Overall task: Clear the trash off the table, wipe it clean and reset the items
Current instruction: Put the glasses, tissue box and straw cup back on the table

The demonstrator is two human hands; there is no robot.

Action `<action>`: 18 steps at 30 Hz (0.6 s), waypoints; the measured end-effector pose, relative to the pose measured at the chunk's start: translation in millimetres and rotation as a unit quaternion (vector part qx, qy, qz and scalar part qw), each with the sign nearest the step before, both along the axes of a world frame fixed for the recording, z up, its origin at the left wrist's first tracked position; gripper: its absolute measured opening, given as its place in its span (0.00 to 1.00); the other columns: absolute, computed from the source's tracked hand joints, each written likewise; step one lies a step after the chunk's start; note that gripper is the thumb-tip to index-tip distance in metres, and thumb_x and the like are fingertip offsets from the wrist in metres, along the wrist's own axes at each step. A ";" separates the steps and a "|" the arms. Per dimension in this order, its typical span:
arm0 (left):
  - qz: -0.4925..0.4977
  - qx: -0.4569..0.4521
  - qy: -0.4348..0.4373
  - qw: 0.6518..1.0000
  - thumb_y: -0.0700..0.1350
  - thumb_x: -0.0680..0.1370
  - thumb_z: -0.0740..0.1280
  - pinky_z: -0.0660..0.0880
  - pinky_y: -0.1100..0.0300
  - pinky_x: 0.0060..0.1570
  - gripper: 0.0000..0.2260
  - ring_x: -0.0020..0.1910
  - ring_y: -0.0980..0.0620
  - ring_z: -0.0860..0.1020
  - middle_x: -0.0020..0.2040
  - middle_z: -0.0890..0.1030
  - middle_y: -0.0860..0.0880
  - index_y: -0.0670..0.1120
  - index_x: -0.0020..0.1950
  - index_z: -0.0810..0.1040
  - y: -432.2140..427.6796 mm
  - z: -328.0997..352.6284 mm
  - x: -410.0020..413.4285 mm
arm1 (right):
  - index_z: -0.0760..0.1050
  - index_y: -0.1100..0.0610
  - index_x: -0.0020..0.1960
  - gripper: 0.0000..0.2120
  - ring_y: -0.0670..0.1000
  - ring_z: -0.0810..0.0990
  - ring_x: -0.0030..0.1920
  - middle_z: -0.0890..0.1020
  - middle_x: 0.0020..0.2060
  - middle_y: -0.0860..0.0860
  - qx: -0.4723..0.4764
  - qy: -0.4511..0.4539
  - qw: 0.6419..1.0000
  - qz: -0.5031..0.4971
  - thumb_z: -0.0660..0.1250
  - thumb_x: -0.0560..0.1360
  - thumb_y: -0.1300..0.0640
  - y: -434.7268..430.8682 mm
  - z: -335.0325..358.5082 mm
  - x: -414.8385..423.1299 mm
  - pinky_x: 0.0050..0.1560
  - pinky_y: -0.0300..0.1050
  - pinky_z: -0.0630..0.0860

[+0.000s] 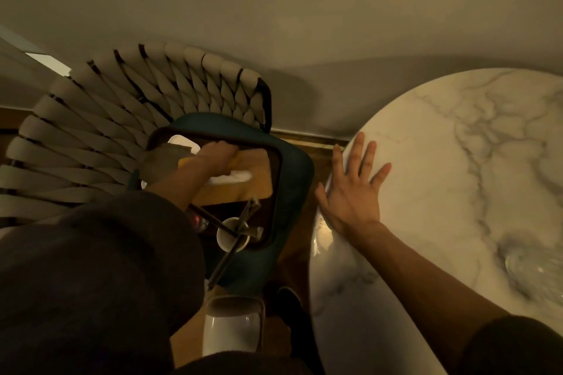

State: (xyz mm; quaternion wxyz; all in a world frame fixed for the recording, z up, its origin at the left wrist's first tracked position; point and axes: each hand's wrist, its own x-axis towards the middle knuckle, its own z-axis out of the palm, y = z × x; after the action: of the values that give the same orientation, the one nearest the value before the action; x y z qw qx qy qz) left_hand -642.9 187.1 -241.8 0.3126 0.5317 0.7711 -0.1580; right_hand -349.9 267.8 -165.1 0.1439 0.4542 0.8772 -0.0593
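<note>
At the far left we see a woven chair point(91, 131), and on its teal seat point(294, 192) sits a dark-rimmed tray point(275, 179). The tray holds a yellow sheet point(257, 161), crumpled white paper point(234, 176) and, at its near end, a white cup point(225, 242) with a long grey utensil point(244, 219) lying across its mouth. The left hand point(217, 155) reaches into the tray with its fingers curled down among the yellow and white pieces; we cannot tell what they grip. Below the seat stands a white container point(231, 329). To the right, the right hand point(350, 192) lies flat on the edge of the round marble table point(457, 192), fingers spread. A blurred glass object point(536, 271) rests on the table's right side.
</note>
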 end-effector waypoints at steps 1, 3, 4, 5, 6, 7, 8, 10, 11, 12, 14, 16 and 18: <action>-0.001 0.012 0.005 1.000 0.46 0.74 0.71 0.73 0.47 0.59 0.22 0.61 0.41 0.75 0.63 0.76 0.41 0.44 0.66 0.72 4.6 10.7 -4.1 | 0.44 0.53 0.79 0.36 0.66 0.32 0.75 0.34 0.77 0.60 -0.003 -0.003 1.000 0.003 0.46 0.78 0.34 0.6 0.5 0.1 0.71 0.73 0.46; -0.009 0.033 0.030 0.999 0.48 0.73 0.72 0.73 0.49 0.57 0.22 0.59 0.41 0.76 0.61 0.77 0.42 0.44 0.65 0.73 15.6 39.8 -11.5 | 0.44 0.54 0.79 0.37 0.66 0.32 0.75 0.33 0.76 0.61 -0.016 -0.009 1.000 0.007 0.47 0.78 0.34 2.1 2.4 1.7 0.71 0.74 0.46; -0.015 0.046 0.042 0.998 0.50 0.73 0.72 0.73 0.48 0.56 0.22 0.59 0.42 0.76 0.60 0.78 0.43 0.45 0.64 0.73 21.3 57.3 -14.5 | 0.44 0.54 0.79 0.38 0.66 0.31 0.75 0.32 0.76 0.62 -0.029 -0.013 0.999 0.007 0.46 0.77 0.33 2.4 4.9 2.1 0.71 0.74 0.45; -0.026 0.060 0.053 0.996 0.51 0.73 0.72 0.73 0.48 0.56 0.23 0.58 0.43 0.76 0.60 0.78 0.44 0.46 0.65 0.73 27.0 77.4 -16.5 | 0.42 0.54 0.79 0.40 0.67 0.31 0.74 0.31 0.75 0.62 -0.045 -0.020 0.999 0.007 0.45 0.76 0.31 1.8 9.4 1.6 0.71 0.74 0.43; -0.039 0.069 0.061 0.995 0.52 0.73 0.72 0.73 0.49 0.56 0.23 0.58 0.43 0.76 0.60 0.78 0.44 0.47 0.66 0.73 32.6 98.9 -17.5 | 0.40 0.54 0.79 0.43 0.67 0.30 0.74 0.31 0.75 0.62 -0.067 -0.027 0.997 0.007 0.44 0.75 0.28 1.8 14.6 -0.3 0.70 0.73 0.41; -0.054 0.077 0.068 0.993 0.52 0.73 0.72 0.73 0.49 0.55 0.24 0.58 0.44 0.76 0.60 0.78 0.45 0.47 0.66 0.72 38.7 123.0 -16.8 | 0.38 0.54 0.79 0.46 0.67 0.30 0.74 0.31 0.75 0.62 -0.092 -0.024 0.995 -0.003 0.43 0.73 0.25 3.0 22.2 -3.6 0.70 0.72 0.40; -0.069 0.086 0.072 0.991 0.52 0.73 0.72 0.73 0.50 0.55 0.24 0.58 0.44 0.76 0.60 0.78 0.46 0.48 0.66 0.73 45.0 147.3 -15.4 | 0.37 0.54 0.79 0.48 0.67 0.32 0.75 0.32 0.75 0.63 -0.130 -0.013 0.991 -0.022 0.43 0.72 0.24 7.2 27.3 -9.5 0.71 0.71 0.41; -0.087 0.100 0.068 0.989 0.51 0.72 0.73 0.72 0.52 0.52 0.23 0.56 0.46 0.76 0.59 0.78 0.47 0.47 0.64 0.73 56.4 194.6 -10.2 | 0.39 0.53 0.79 0.51 0.66 0.39 0.77 0.38 0.77 0.62 -0.245 0.066 0.961 -0.107 0.47 0.69 0.21 18.1 55.9 -26.4 0.73 0.67 0.43; -0.093 0.104 0.059 0.988 0.51 0.72 0.73 0.71 0.53 0.51 0.23 0.56 0.47 0.75 0.59 0.78 0.47 0.47 0.64 0.73 62.2 216.2 -5.6 | 0.42 0.52 0.80 0.53 0.64 0.45 0.78 0.43 0.78 0.60 -0.311 0.146 0.925 -0.161 0.49 0.67 0.20 24.0 78.4 -33.9 0.74 0.65 0.47; -0.096 0.108 0.048 0.988 0.50 0.72 0.74 0.69 0.55 0.51 0.24 0.55 0.48 0.74 0.59 0.78 0.46 0.47 0.65 0.72 68.6 235.9 0.2 | 0.46 0.52 0.80 0.53 0.62 0.52 0.77 0.50 0.79 0.58 -0.374 0.235 0.874 -0.202 0.51 0.67 0.20 29.9 99.2 -38.6 0.75 0.62 0.52; -0.098 0.117 0.025 0.988 0.48 0.72 0.74 0.67 0.56 0.52 0.24 0.54 0.48 0.73 0.59 0.77 0.45 0.46 0.66 0.72 80.8 270.7 15.8 | 0.57 0.52 0.77 0.40 0.57 0.62 0.74 0.61 0.76 0.53 -0.480 0.346 0.773 -0.229 0.53 0.74 0.28 35.9 139.6 -38.9 0.72 0.58 0.60; -0.103 0.123 0.004 0.987 0.48 0.72 0.74 0.67 0.55 0.55 0.26 0.57 0.47 0.73 0.61 0.77 0.45 0.45 0.67 0.71 92.9 300.3 36.6 | 0.67 0.47 0.68 0.25 0.55 0.73 0.64 0.72 0.67 0.51 -0.545 0.379 0.711 -0.232 0.55 0.77 0.34 43.1 166.5 -25.7 0.64 0.54 0.70; -0.115 0.125 0.001 0.986 0.48 0.72 0.74 0.68 0.55 0.56 0.26 0.58 0.46 0.74 0.61 0.77 0.45 0.45 0.68 0.71 106.0 324.1 60.8 | 0.70 0.48 0.64 0.25 0.55 0.77 0.58 0.76 0.60 0.53 -0.543 0.387 0.707 -0.235 0.60 0.75 0.33 53.4 178.0 -4.4 0.58 0.53 0.76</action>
State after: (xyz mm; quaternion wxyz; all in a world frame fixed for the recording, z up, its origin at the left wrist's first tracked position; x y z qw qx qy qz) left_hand -582.1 293.1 82.3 0.2228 0.6514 0.7189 -0.0963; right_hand -354.3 321.2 12.8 -0.0049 0.4266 0.5372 -0.7276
